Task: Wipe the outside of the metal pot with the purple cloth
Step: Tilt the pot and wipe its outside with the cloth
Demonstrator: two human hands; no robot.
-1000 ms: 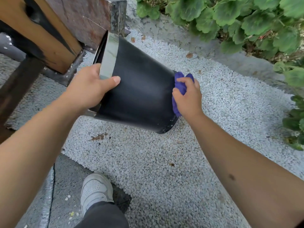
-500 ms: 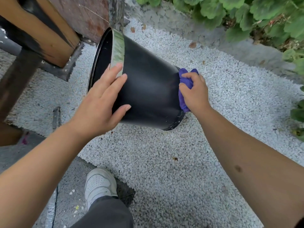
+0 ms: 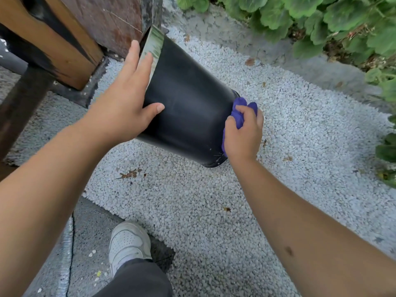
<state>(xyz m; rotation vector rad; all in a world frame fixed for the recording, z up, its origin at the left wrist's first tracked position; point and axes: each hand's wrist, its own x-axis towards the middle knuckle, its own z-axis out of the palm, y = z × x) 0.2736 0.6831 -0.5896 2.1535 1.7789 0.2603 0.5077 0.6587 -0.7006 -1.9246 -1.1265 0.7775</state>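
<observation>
Two hands share the metal pot point(image 3: 188, 108), and what matters is how each stands to its long axis. The pot is tipped well over: its mouth and bright rim band point up and away toward the wooden post point(image 3: 49, 39), its base points down and toward the person's right, low over the white gravel point(image 3: 192, 211). I cannot tell whether the bottom edge touches the stones.

The left hand point(image 3: 126, 103) lies flat on the upper wall near the rim, fingers spread and extended, thumb pressed against the side; it steadies the pot without closing round it. The right hand point(image 3: 243, 136) sits at the base end, fingers curled tight on the bunched purple cloth point(image 3: 239, 113), pressing it to the pot's bottom edge. The cloth hand is therefore the nearer one to the base, and the unwiped wall runs from it up the axis toward the left hand.

The pot's outside is matte black, smooth, tapering toward the base, with pale scuffs and specks near the lower rim. I judge the next stroke would travel along or around that wall, and the tilted pot could roll if the flat left hand slips.
</observation>
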